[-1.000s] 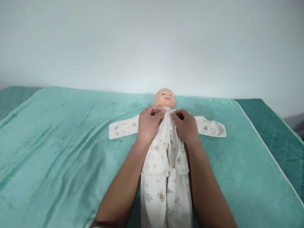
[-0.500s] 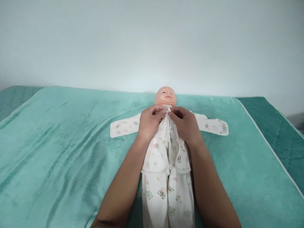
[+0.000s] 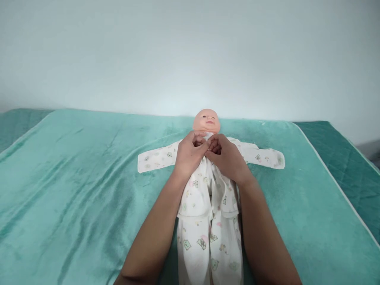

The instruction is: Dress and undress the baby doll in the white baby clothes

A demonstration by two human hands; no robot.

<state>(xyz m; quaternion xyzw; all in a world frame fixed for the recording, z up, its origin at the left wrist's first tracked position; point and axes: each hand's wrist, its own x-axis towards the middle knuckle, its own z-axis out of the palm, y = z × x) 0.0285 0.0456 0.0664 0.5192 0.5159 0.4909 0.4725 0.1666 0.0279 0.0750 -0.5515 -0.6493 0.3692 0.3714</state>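
Observation:
A baby doll [image 3: 207, 120] lies on its back with its head away from me. It wears a white printed baby shirt [image 3: 196, 198], sleeves spread to both sides, and matching trousers [image 3: 194, 249]. My left hand [image 3: 191, 152] is closed in a pinch on the shirt's front edge at the upper chest. Right against it, my right hand [image 3: 227, 154] pinches the other front edge, thumb and fingertips meeting the left ones. The fingers cover the spot where the edges meet. Lower down, the shirt front hangs parted above the trousers.
A light green plush blanket [image 3: 83, 178] with wrinkles on its left side lies under the doll. Darker quilted fabric [image 3: 341, 158] shows past its white-edged borders. Behind the bed stands a pale wall [image 3: 190, 55].
Both hands have slid slightly down the shirt front, away from the collar. My right hand has moved left, so its fingertips now meet those of my left hand.

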